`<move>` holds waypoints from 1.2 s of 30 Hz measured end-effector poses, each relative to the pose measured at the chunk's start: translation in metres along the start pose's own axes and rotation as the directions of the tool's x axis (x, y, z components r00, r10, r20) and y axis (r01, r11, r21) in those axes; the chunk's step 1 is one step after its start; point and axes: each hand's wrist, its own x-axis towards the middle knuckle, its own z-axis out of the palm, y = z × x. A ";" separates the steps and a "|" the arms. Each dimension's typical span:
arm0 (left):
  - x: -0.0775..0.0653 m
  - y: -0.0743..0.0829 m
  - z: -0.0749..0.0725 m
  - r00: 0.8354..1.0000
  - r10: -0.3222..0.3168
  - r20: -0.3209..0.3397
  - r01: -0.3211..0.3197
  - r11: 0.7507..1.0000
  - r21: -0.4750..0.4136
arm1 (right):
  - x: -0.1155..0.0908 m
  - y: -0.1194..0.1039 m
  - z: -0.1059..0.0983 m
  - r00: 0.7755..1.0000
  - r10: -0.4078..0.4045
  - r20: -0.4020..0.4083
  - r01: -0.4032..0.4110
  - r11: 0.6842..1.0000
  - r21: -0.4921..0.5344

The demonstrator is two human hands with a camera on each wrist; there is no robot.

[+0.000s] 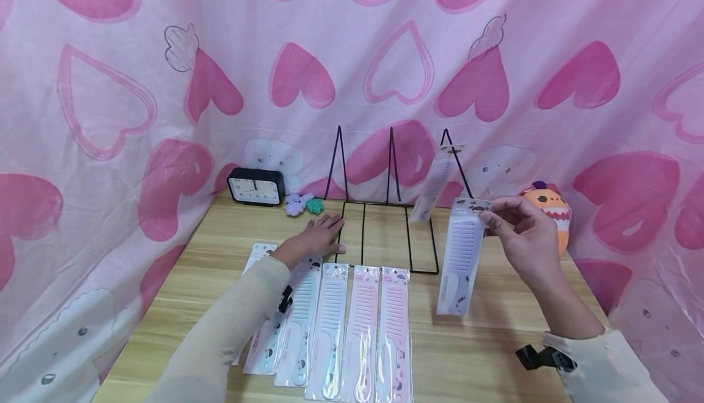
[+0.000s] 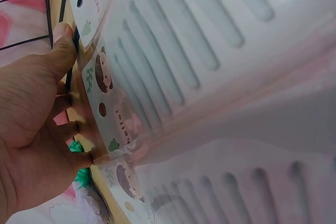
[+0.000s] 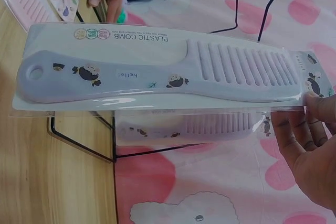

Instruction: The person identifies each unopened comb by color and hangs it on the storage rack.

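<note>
My right hand [image 1: 525, 238] pinches the top corner of a packaged lavender comb [image 3: 157, 74], which hangs upright in the head view. Behind it, another packaged comb [image 1: 433, 186] hangs on the right prong of a black wire rack [image 1: 385, 203]. Fingers extended, my left hand [image 1: 316, 236] rests at the rack's left side, just beyond the top ends of the combs on the table. Those packaged combs lie in a row, blue ones [image 1: 332, 311] to the left and pink ones [image 1: 363, 323] to the right. My left forearm partly hides the leftmost packages.
A black clock [image 1: 255, 187] stands at the back left, beside a small purple toy [image 1: 295, 205] and a green one [image 1: 315, 206]. An orange plush toy [image 1: 562, 225] sits at the back right behind my right hand. Pink heart-patterned cloth [image 1: 308, 30] surrounds the wooden table [image 1: 181, 293].
</note>
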 end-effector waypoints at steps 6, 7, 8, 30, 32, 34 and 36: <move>0.004 -0.005 0.002 1.000 0.004 -0.008 -0.004 1.000 0.014 | 0.002 0.000 0.000 1.000 0.004 -0.008 -0.004 0.999 0.035; 0.005 -0.005 0.002 1.000 0.010 -0.009 -0.010 1.000 0.016 | 0.002 0.001 0.000 1.000 0.004 -0.009 -0.004 0.999 0.047; 0.005 -0.006 0.002 1.000 0.011 -0.009 -0.011 1.000 0.018 | 0.003 0.001 0.000 1.000 0.004 -0.009 -0.003 0.998 0.059; -0.024 0.021 -0.016 1.000 0.016 0.000 -0.016 1.000 0.019 | 0.015 0.014 0.005 0.996 0.081 -0.038 -0.083 0.995 -0.060; -0.028 0.025 -0.019 1.000 0.023 -0.010 -0.023 0.999 0.035 | 0.018 0.016 0.007 0.994 0.105 -0.043 -0.109 0.990 -0.090; -0.036 0.032 -0.024 1.000 0.020 -0.007 -0.019 0.998 0.055 | 0.022 0.018 0.008 0.991 0.129 -0.045 -0.134 0.982 -0.130; -0.036 0.032 -0.024 1.000 0.022 -0.011 -0.021 0.997 0.075 | 0.025 0.019 0.009 0.987 0.150 -0.051 -0.156 0.977 -0.147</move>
